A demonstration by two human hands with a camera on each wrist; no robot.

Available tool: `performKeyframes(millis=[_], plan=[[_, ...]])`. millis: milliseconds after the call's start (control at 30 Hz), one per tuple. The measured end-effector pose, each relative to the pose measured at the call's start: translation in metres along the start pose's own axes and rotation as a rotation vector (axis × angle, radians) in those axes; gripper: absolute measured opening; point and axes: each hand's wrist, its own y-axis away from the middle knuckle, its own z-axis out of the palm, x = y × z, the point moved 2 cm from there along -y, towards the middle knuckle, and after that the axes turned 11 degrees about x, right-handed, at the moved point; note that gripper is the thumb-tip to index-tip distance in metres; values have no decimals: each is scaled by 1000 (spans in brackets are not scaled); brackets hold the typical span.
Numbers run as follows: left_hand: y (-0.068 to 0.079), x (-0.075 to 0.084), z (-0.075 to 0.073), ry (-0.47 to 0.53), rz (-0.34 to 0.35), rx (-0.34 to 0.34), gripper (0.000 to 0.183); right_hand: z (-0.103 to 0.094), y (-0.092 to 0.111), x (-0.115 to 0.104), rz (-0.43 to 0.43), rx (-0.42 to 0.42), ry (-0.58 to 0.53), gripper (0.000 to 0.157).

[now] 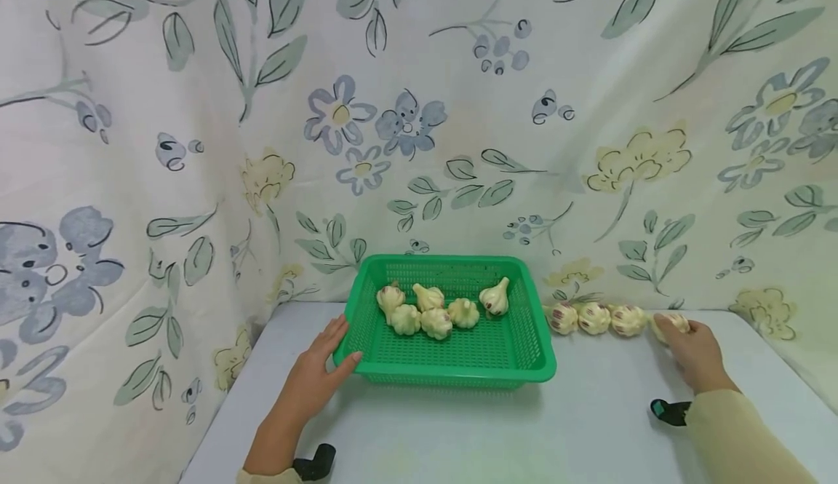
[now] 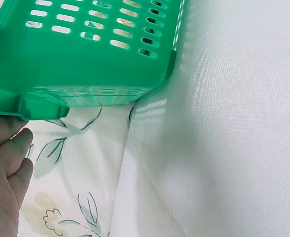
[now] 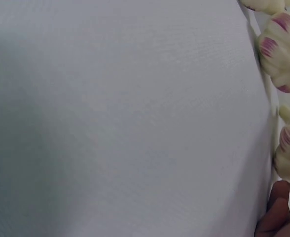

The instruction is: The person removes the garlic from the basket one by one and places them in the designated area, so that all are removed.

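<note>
Nearest me is the bench (image 1: 458, 433), covered in white woven cloth. Over its left part the left hand (image 1: 316, 375) lies spread against the left side of the green plastic basket (image 1: 452, 374), touching the rim, pinching nothing. Well apart to the right, the right hand (image 1: 703, 356) pinches a cream, purple-streaked garlic bulb (image 3: 289, 157) between thumb and fingers.

That bulb is in the grip at the far right of the bench; whether it bears on the cloth I can't tell. What counts here is its place: just right of the last of three similar bulbs (image 1: 627, 321) in a left-to-right row along the far edge, its stem pointing left towards that neighbour. The right grip is clearly the nearer one to this row, which runs back leftward to the basket.

Inside the basket sit six pale garlic bulbs (image 1: 436, 323), five clustered left, one apart on the right. Farthest hangs a flower-printed cloth (image 1: 419, 178).
</note>
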Motion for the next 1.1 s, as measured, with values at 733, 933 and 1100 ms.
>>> performKeyframes(millis=[733,933,1100], plan=[[0,1,-2,3,-7,-11,73,0,6,-12,-11,0,156,119],[0,1,-2,4,-1,-8,72,1,5,-12,-48,2,192,111],[1,1,-1,-3,-1,-10,72,0,7,-13,-56,-2,215,110]])
